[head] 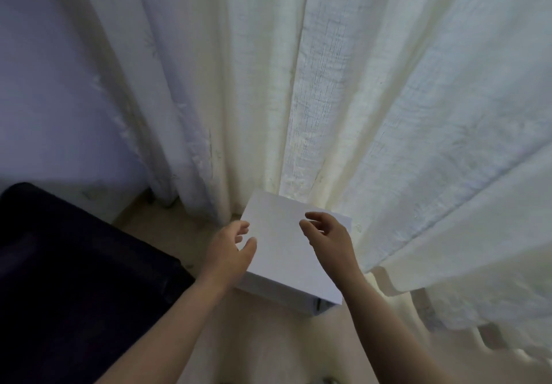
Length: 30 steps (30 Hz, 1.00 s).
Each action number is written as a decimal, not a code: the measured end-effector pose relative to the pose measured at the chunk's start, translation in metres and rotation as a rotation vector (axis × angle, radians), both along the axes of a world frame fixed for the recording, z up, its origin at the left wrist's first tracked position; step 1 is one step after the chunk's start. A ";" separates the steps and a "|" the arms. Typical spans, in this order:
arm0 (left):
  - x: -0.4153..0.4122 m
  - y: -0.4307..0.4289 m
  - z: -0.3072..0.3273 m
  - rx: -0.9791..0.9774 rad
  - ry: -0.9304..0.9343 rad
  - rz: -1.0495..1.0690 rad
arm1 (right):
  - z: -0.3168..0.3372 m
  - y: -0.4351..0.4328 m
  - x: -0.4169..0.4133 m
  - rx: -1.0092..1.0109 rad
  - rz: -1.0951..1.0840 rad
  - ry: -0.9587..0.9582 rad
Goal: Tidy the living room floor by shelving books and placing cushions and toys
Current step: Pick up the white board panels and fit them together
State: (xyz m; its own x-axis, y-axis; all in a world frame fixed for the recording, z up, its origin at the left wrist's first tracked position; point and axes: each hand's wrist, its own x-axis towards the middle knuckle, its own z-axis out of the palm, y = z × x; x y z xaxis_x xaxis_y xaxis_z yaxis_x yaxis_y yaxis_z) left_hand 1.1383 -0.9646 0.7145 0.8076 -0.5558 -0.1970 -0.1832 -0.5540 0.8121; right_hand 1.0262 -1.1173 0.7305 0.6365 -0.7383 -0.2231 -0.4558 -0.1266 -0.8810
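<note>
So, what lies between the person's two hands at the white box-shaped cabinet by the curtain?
Only the bare flat top of the white box-shaped cabinet. Nothing sits between the left hand and the right hand, and neither holds anything. The head view shows this.

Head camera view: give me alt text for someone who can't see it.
Two bare hands, left hand and right hand, reach empty over the flat top of a low white unit standing on a pale floor. Cream curtains hang behind it, and a dark piece of furniture sits to the left.

head view, steeply downward, close
</note>
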 end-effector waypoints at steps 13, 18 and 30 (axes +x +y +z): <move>-0.117 -0.036 0.003 -0.075 0.064 0.590 | 0.015 -0.081 -0.022 -0.032 0.522 0.030; -0.197 -0.022 0.000 -0.075 0.049 0.792 | 0.015 -0.075 -0.060 -0.046 0.734 0.076; -0.417 0.033 -0.007 -0.048 -0.021 1.158 | 0.006 0.013 -0.208 -0.068 1.156 0.052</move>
